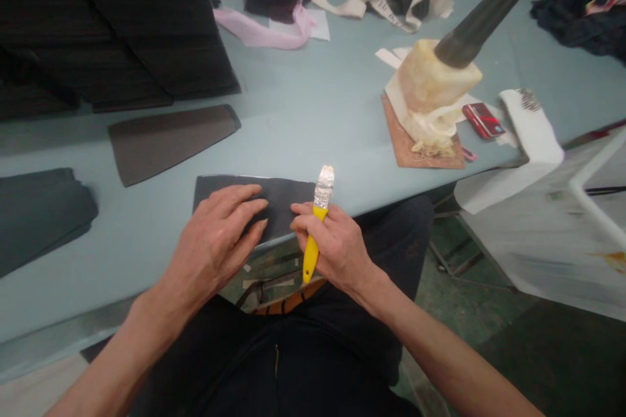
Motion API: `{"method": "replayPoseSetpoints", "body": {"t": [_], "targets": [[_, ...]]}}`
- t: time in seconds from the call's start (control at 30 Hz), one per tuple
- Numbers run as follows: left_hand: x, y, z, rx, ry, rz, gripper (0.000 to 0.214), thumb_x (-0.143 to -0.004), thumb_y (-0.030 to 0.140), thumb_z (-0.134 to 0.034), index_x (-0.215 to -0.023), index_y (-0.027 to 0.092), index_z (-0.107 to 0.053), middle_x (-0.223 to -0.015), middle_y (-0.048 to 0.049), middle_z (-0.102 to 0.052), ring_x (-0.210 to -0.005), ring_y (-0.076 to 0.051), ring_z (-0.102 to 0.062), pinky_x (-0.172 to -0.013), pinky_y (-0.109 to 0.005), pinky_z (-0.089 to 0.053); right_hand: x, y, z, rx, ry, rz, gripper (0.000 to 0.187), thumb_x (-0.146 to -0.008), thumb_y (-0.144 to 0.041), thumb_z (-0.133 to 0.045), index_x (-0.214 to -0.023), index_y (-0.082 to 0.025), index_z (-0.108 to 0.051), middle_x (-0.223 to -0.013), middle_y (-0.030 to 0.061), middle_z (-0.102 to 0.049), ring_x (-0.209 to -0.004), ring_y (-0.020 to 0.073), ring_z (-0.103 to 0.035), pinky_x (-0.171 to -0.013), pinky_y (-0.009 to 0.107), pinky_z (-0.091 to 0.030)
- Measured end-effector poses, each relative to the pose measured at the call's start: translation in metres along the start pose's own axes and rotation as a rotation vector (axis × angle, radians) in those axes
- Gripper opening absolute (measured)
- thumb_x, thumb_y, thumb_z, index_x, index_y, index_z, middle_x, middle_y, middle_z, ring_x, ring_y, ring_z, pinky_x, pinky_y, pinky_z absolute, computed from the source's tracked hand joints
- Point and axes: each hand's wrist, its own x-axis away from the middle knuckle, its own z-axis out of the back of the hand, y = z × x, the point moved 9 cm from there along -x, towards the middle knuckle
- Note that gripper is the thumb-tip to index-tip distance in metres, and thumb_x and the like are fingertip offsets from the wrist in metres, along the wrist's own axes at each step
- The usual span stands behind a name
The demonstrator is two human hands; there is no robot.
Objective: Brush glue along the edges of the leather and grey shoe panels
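Observation:
A flat dark grey piece of sheet material [286,199] lies at the table's front edge, partly covered by both hands. My left hand [220,234] rests over its left part, fingers apart. My right hand [337,241] grips a brush with a yellow handle [311,254] between thumb and fingers. The brush's metal band and bristles [325,186] are coated with pale residue and point away from me. The right fingertips are at the right end of the dark piece.
Dark pieces stand in a tall stack [161,26] at the back left. A brown-grey piece [171,140] and a dark green-grey pile [39,215] lie left. On the right are a crusted yellowish container [430,81] with a black tube, a red box [483,120] and fabric scraps [274,29].

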Motion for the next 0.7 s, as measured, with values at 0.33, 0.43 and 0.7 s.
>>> {"method": "replayPoseSetpoints", "body": {"t": [0.33,0.43,0.7], "targets": [[-0.003,-0.006,-0.01,0.007,-0.071,0.019,0.03,-0.107,0.034,-0.056,-0.129,0.018,-0.067,-0.141,-0.0182,-0.069,-0.13,-0.036,-0.067,-0.109,-0.056,-0.055,0.01,0.013,0.003,-0.004,-0.027,-0.045,0.015,-0.101,-0.011,-0.062,-0.105,-0.021,-0.072,-0.125,0.0107,-0.083,-0.113,0.0248,-0.079,-0.098,0.039,-0.063],[-0.01,-0.006,-0.012,0.003,-0.077,0.038,0.03,-0.107,0.036,-0.055,-0.126,0.018,-0.069,-0.138,-0.0174,-0.071,-0.126,-0.036,-0.068,-0.105,-0.054,-0.056,0.007,0.013,0.004,-0.006,-0.025,-0.04,0.014,-0.101,-0.011,-0.062,-0.104,-0.02,-0.072,-0.122,0.0111,-0.084,-0.11,0.0248,-0.08,-0.096,0.039,-0.064],[-0.01,-0.013,-0.021,0.062,-0.041,0.122,0.025,-0.107,0.037,-0.053,-0.121,0.023,-0.068,-0.137,-0.0138,-0.071,-0.132,-0.034,-0.064,-0.108,-0.054,-0.051,0.009,0.014,0.007,-0.016,-0.043,0.002,0.014,-0.101,-0.012,-0.063,-0.103,-0.021,-0.073,-0.123,0.0092,-0.084,-0.111,0.0239,-0.08,-0.102,0.04,-0.063]]}}
